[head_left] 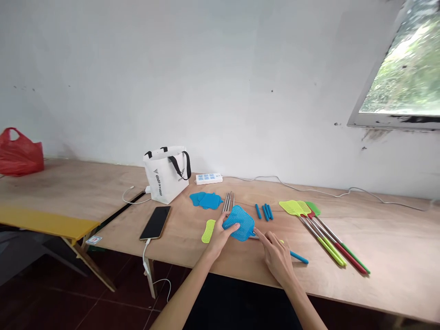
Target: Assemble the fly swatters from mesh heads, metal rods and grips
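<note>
My left hand grips the perforated blue head of a fly swatter, thumb on its face. At the neck, the fingers of my right hand are closed where head and metal rod meet. A blue handle sticks out to the right beyond that hand. Beside my left hand lies a yellow-green swatter head, partly covered by the hand. Behind it are several bare metal rods and a few loose blue swatter heads. Several loose blue handles lie farther back, right of the held head.
Whole fly swatters in yellow-green, red and green lie at the right. A black phone on a cable, a white bag and a power strip stand left and back. A red plastic bag is far left.
</note>
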A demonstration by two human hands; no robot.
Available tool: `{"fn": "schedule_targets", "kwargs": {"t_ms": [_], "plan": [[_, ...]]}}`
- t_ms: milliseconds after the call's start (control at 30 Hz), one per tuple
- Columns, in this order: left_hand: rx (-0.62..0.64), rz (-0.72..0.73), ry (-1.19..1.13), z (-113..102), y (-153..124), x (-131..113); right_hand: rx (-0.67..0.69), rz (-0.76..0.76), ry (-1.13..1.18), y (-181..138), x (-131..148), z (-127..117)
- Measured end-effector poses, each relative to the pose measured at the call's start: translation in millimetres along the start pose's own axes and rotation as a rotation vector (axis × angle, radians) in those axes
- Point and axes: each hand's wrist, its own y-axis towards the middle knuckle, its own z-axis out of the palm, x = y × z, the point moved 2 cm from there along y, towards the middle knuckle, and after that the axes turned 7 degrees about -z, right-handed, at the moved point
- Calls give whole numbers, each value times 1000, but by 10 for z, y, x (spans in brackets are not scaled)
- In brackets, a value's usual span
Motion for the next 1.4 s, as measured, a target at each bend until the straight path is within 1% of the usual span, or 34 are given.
{"fn": "schedule_targets", "kwargs": {"t_ms": [300,567,800,1000,1100,1267,1400], "plan": [[-31,-66,-83,-6,9,22,-19,-10,-37,-15,-18,21],[-13,-51,-101,-16,32,32,-16,-2,-17,-13,-40,34],[-24,-23,-40,-7,14,49,-28,-8,-32,-26,-64,56],[-29,67,101,17,-17,29,-21,14,-5,-31,-71,39],[-24,68,152,36,-18,58,-34,26,-13,-40,-79,30],[-43,70,172,49,-12,98,-59,17,-11,-58,-97,29],[1,109,211,64,-35,69,-69,14,1,-69,-105,37]]}}
